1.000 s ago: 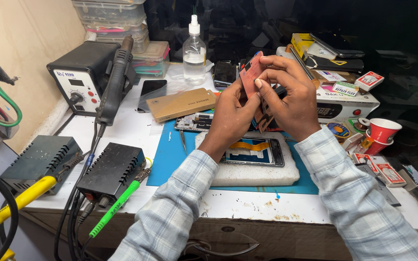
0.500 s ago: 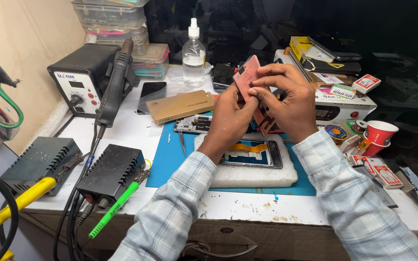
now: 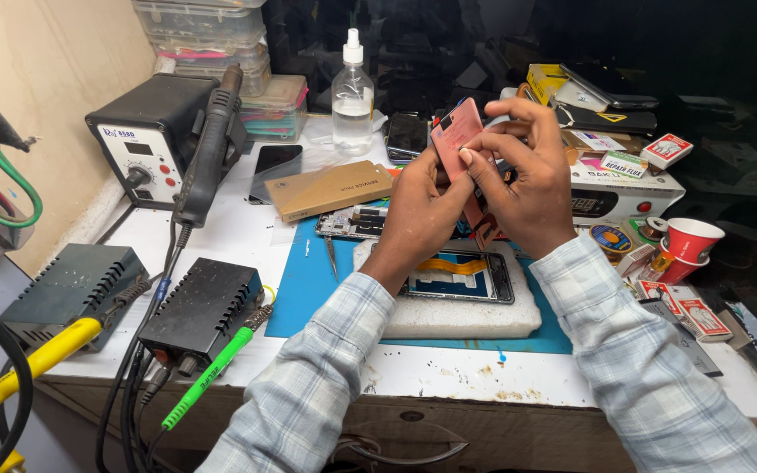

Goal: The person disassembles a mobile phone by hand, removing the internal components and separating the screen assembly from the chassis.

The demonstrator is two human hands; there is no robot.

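Observation:
Both hands are raised above the bench and grip a small pink, flat rectangular part [image 3: 455, 131]. My left hand [image 3: 418, 215] holds it from below. My right hand [image 3: 527, 180] pinches its right edge with thumb and fingertips. Under the hands an opened phone frame [image 3: 462, 276] with an orange flex cable lies on a white foam block [image 3: 457, 315], which rests on a blue mat [image 3: 308, 285]. A bare circuit board [image 3: 352, 222] and tweezers [image 3: 332, 257] lie on the mat to the left.
A black hot-air station [image 3: 146, 144] with its handle [image 3: 208, 149] stands at the back left; a clear bottle [image 3: 352, 96] behind. Two black power units [image 3: 203, 307] and a green-handled iron [image 3: 208, 377] sit front left. A brown box [image 3: 330, 188], cartons and red cups [image 3: 689, 241] crowd the right.
Both hands with the pink part have drifted slightly left and down in view. The right thumb and fingers have shifted along the part's edge.

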